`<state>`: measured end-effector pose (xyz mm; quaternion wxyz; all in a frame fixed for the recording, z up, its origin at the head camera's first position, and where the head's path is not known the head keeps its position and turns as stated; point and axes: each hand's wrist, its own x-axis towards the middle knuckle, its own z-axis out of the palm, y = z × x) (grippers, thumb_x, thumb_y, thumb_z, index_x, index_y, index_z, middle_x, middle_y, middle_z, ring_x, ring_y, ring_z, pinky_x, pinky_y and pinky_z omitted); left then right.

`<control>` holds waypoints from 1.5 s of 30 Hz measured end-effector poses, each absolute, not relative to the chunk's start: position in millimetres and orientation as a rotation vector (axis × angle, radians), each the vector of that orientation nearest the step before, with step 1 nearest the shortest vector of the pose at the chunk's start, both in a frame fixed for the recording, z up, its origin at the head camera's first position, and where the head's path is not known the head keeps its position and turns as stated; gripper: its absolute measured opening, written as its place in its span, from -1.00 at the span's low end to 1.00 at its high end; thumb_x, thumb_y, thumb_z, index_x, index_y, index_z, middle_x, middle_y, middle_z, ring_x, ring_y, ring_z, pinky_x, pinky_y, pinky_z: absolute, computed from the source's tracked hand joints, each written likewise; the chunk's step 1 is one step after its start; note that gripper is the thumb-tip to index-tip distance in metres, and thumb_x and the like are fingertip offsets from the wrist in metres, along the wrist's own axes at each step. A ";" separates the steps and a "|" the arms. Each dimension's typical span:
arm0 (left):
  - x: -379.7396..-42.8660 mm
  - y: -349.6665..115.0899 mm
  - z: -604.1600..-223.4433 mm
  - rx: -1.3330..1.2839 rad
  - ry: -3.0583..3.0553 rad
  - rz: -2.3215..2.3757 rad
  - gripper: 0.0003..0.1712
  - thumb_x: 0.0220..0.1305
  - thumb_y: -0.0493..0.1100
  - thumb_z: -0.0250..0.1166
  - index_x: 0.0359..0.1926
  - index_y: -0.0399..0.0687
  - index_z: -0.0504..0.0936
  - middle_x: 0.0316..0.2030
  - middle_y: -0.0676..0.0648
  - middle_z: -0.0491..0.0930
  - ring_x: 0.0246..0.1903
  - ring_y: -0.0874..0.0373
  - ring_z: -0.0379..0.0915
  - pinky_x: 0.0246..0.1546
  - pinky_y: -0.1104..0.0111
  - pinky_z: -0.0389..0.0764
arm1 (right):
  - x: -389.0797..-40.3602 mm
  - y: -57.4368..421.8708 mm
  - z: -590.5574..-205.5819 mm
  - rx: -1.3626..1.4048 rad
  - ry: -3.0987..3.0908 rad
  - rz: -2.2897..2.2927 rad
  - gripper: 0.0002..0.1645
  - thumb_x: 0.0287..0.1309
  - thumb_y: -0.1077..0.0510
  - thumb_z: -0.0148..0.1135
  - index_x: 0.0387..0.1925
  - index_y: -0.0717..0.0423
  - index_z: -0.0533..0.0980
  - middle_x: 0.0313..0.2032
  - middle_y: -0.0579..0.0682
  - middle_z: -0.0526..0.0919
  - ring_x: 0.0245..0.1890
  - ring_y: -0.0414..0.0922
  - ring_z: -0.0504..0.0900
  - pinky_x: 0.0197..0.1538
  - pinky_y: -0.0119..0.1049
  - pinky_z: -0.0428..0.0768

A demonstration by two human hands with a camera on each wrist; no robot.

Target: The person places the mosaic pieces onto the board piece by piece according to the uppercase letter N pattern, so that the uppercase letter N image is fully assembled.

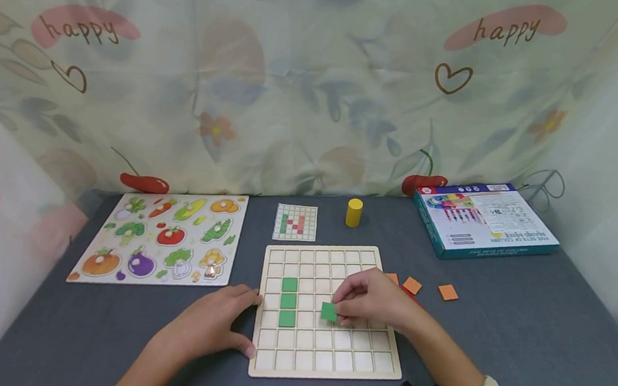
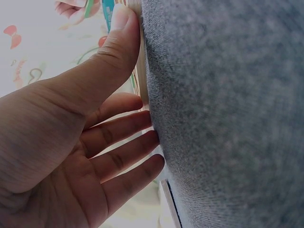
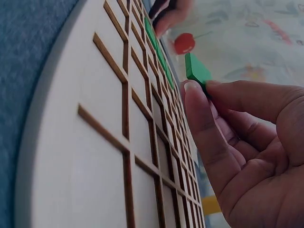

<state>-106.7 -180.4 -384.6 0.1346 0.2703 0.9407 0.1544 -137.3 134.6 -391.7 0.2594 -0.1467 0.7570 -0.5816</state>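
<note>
A wooden grid board (image 1: 303, 359) lies on the dark cloth, with three green square tiles (image 1: 288, 301) in a column on its left side. My left hand (image 1: 209, 325) rests at the board's left edge, thumb and fingertips touching the rim and fingers fairly straight. Over the middle of the grid, my right hand (image 1: 371, 296) pinches another green tile (image 3: 197, 69) between thumb and index finger. That tile is held tilted above the board in the right wrist view. Behind the board lies a small pattern card (image 1: 296, 223) with green and red squares.
Several loose orange tiles (image 1: 448, 292) lie right of the board, and something red shows partly behind my right forearm. A yellow cylinder (image 1: 354, 213) stands at the back. A vegetable puzzle board (image 1: 194, 223) is at left, a flat box (image 1: 502, 253) at back right.
</note>
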 end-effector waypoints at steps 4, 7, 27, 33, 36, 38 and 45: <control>-107.0 -180.6 -385.3 0.782 2.730 0.450 -0.08 -0.14 0.25 0.59 0.21 -0.14 0.57 0.14 -0.12 0.55 0.11 -0.01 0.48 0.15 0.04 0.51 | -133.6 124.9 -391.1 -0.392 2.048 -1.570 -0.92 0.14 0.32 0.42 -0.34 0.29 0.67 -0.47 0.11 0.71 -0.49 -0.08 0.69 -0.29 -0.21 0.71; -107.2 -180.5 -385.2 0.778 2.733 0.448 -0.08 -0.14 0.24 0.59 0.21 -0.14 0.58 0.14 -0.12 0.55 0.12 -0.01 0.48 0.15 0.03 0.51 | -130.7 117.5 -391.2 -0.410 2.045 -1.564 -0.93 0.11 0.34 0.43 -0.35 0.28 0.67 -0.49 0.11 0.70 -0.51 -0.08 0.69 -0.31 -0.21 0.71; -107.2 -180.8 -385.5 0.791 2.726 0.470 -0.07 -0.15 0.28 0.58 0.19 -0.14 0.59 0.14 -0.14 0.55 0.10 -0.01 0.49 0.14 0.04 0.51 | -118.7 70.2 -394.8 -0.607 2.220 -1.357 -0.95 0.04 0.35 0.42 -0.44 0.20 0.69 -0.58 -0.09 0.65 -0.57 -0.22 0.59 -0.42 -0.38 0.58; -107.2 -181.4 -385.5 0.795 2.726 0.478 -0.07 -0.15 0.29 0.57 0.19 -0.14 0.59 0.13 -0.14 0.55 0.10 -0.01 0.49 0.14 0.04 0.52 | -116.1 65.0 -398.9 -0.709 2.332 -1.299 -0.91 0.05 0.34 0.42 -0.47 0.12 0.68 -0.57 -0.20 0.61 -0.52 -0.25 0.55 -0.39 -0.37 0.56; -107.3 -181.8 -385.9 0.797 2.726 0.481 -0.08 -0.14 0.28 0.57 0.19 -0.14 0.59 0.13 -0.14 0.56 0.10 -0.01 0.49 0.13 0.04 0.52 | -113.3 62.3 -400.3 -0.743 2.369 -1.282 -0.87 0.04 0.34 0.41 -0.50 0.06 0.67 -0.59 -0.23 0.59 -0.53 -0.30 0.53 -0.38 -0.39 0.55; -107.4 -182.0 -386.2 0.800 2.728 0.478 -0.08 -0.14 0.28 0.57 0.19 -0.14 0.58 0.13 -0.14 0.56 0.10 -0.01 0.49 0.13 0.04 0.52 | -111.1 60.7 -400.0 -0.777 2.387 -1.276 -0.84 0.04 0.35 0.41 -0.52 0.04 0.66 -0.59 -0.25 0.57 -0.53 -0.32 0.52 -0.39 -0.40 0.55; -107.3 -181.5 -386.1 0.801 2.728 0.490 -0.08 -0.16 0.29 0.58 0.17 -0.13 0.59 0.10 -0.12 0.57 0.08 0.01 0.50 0.12 0.05 0.53 | -107.9 59.8 -398.5 -0.816 2.423 -1.256 -0.84 0.05 0.36 0.42 -0.50 0.06 0.67 -0.58 -0.26 0.57 -0.53 -0.34 0.51 -0.39 -0.43 0.55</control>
